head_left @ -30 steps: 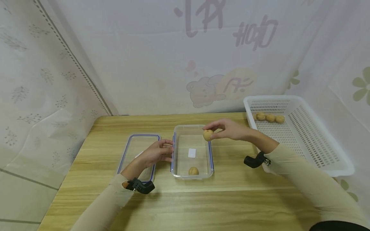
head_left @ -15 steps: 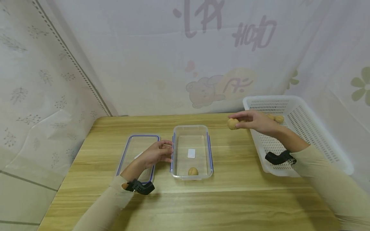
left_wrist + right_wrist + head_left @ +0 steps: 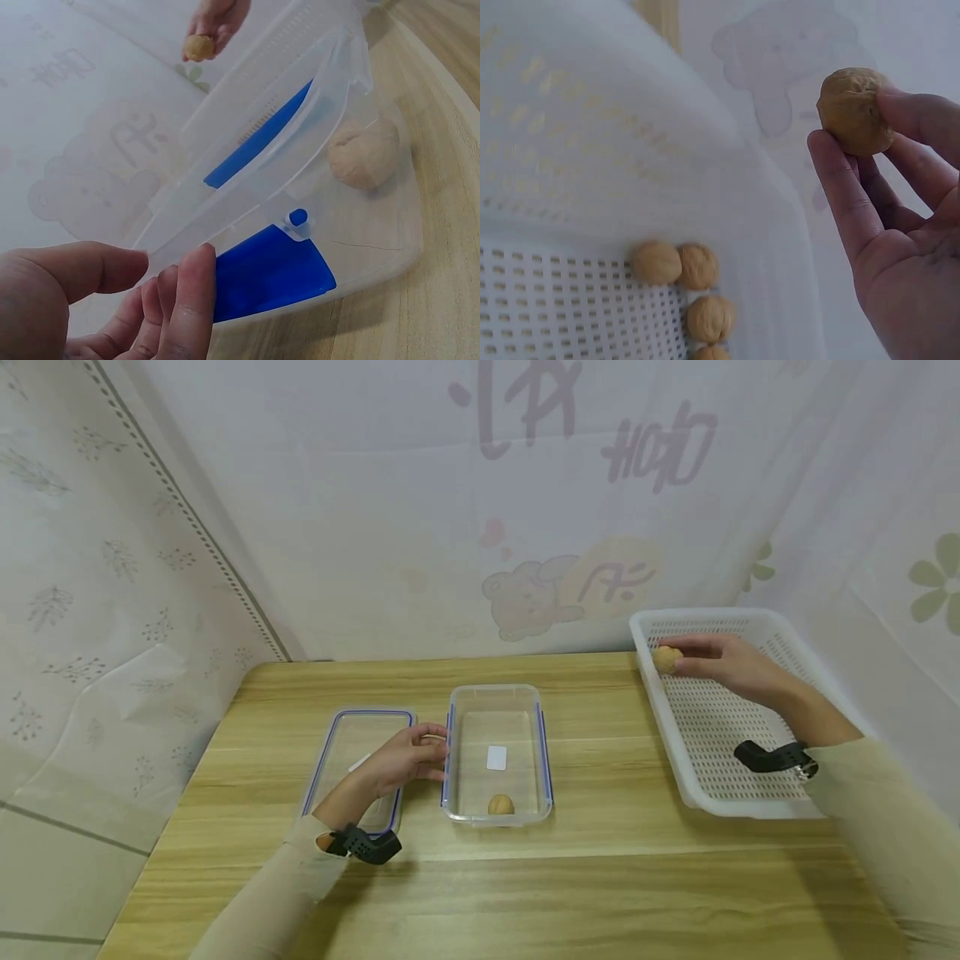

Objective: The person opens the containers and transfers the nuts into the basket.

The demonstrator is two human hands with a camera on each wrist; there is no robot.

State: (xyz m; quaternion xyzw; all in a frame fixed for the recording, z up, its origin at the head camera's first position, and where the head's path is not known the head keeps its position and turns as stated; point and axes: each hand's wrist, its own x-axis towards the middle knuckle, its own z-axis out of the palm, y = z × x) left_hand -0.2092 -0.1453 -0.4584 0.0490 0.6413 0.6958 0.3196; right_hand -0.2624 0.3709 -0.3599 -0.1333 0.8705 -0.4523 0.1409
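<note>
A walnut (image 3: 853, 111) is pinched between the thumb and fingertips of my right hand (image 3: 738, 668), raised over the left side of the white basket. Below it in the right wrist view, several walnuts (image 3: 711, 319) lie along the basket's end; the hand hides them in the head view. My left hand (image 3: 408, 756) touches the left side of the clear plastic box (image 3: 545, 752), its fingertips against a blue latch (image 3: 270, 274). A single walnut (image 3: 501, 805) lies inside the box at the near end.
The white slotted basket (image 3: 678, 760) stands at the table's right. A clear lid with a blue seal (image 3: 330, 753) lies on the wooden table (image 3: 480, 893), partly under my left forearm. A printed curtain (image 3: 360, 527) hangs behind the table.
My right hand has moved right, carrying the walnut from above the box's right edge to over the basket. My left hand and the box have stayed in place.
</note>
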